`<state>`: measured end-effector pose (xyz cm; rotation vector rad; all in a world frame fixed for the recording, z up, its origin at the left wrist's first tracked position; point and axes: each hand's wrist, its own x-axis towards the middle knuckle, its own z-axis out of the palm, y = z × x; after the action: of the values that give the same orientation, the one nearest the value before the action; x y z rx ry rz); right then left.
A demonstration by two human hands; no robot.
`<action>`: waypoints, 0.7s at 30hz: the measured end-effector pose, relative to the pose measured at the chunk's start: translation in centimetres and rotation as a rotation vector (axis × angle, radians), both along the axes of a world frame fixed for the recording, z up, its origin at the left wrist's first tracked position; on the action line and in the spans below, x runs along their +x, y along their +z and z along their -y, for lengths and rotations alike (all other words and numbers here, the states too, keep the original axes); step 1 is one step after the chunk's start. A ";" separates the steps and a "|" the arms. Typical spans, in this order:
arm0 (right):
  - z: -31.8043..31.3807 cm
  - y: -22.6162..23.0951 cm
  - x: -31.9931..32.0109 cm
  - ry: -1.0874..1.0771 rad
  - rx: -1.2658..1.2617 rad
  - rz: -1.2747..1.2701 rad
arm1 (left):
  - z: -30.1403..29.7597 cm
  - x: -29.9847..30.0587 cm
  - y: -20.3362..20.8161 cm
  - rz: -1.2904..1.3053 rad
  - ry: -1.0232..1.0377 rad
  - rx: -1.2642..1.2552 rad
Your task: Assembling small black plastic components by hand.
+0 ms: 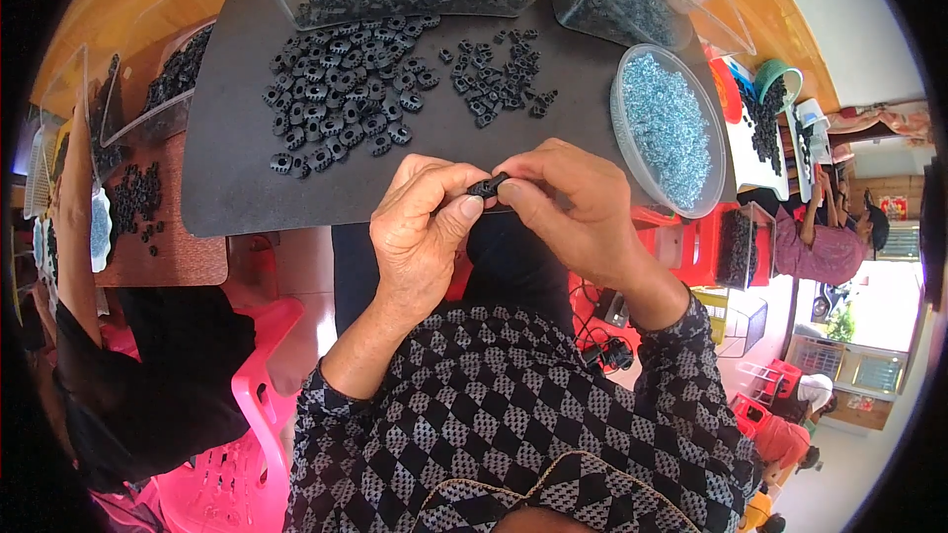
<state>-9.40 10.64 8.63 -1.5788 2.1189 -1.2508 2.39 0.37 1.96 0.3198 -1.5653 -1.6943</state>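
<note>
Just beyond the near edge of the dark table, my left hand [420,222] and my right hand [578,212] meet. Both are closed, pinching a small black plastic piece [486,186], which looks like a cord lock, between thumbs and fingertips. The fingers cover much of it. Ahead on the left lies a heap of black notched oval pieces [341,89] with holes. Right of that is a smaller scatter of little black plastic parts [494,74]. A round clear tub [719,173] at the right holds many tiny shiny bluish pieces, perhaps springs.
A large clear bin [410,15] of black parts stands at the table's far side, with another clear bin [622,10] beside it. Co-workers sit left and right at neighbouring tables. A pink chair [232,464] stands at lower left.
</note>
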 end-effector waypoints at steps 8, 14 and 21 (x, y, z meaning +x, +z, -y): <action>0.1 0.4 -0.3 0.122 0.073 -0.333 | 0.2 0.3 0.4 0.046 0.048 -0.185; 0.0 0.5 -0.8 0.207 0.114 -0.409 | -0.3 0.3 0.0 0.068 0.052 -0.212; 0.0 0.8 -1.0 0.260 0.205 -0.420 | -0.2 0.4 -0.2 0.085 0.054 -0.306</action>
<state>-10.42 10.65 9.41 -2.0756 2.0879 -0.6390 2.76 0.61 1.76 0.2759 -1.8321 -1.3902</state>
